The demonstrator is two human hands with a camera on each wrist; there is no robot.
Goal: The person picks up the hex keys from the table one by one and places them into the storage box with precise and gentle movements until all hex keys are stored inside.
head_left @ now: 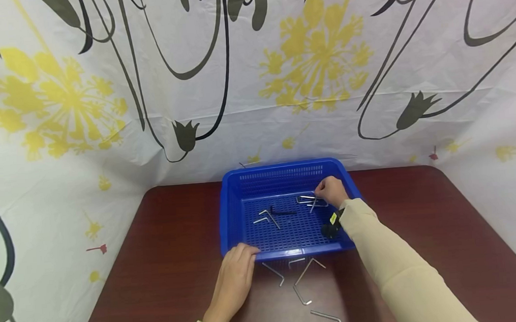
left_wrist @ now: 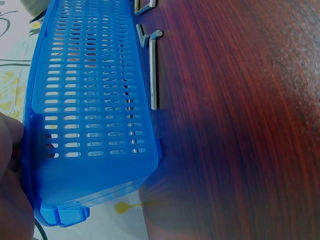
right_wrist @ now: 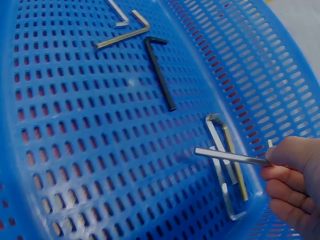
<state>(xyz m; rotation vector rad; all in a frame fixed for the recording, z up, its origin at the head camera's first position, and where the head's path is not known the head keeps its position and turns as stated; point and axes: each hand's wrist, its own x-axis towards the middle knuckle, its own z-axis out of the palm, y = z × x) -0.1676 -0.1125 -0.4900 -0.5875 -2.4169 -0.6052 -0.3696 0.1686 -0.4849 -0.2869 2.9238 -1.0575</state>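
Observation:
A blue perforated plastic basket (head_left: 290, 253) stands on the table with several L-shaped hex keys inside. My right hand (head_left: 332, 192) is over its back right part and pinches a silver hex key (right_wrist: 232, 157) by its bent end, the long arm pointing out over the basket floor. Below it lie silver and brass-toned hex keys (right_wrist: 234, 162) in a loose group. A black hex key (right_wrist: 160, 75) lies toward the middle, near two more keys (right_wrist: 125, 38). My left hand (head_left: 237, 276) holds the basket's front left rim, its fingers over the edge.
Several more hex keys (head_left: 325, 316) lie on the dark red wooden table (head_left: 182, 234) in front of the basket. A white cloth with a yellow and grey flower print (head_left: 245, 93) hangs behind and along both sides of the table.

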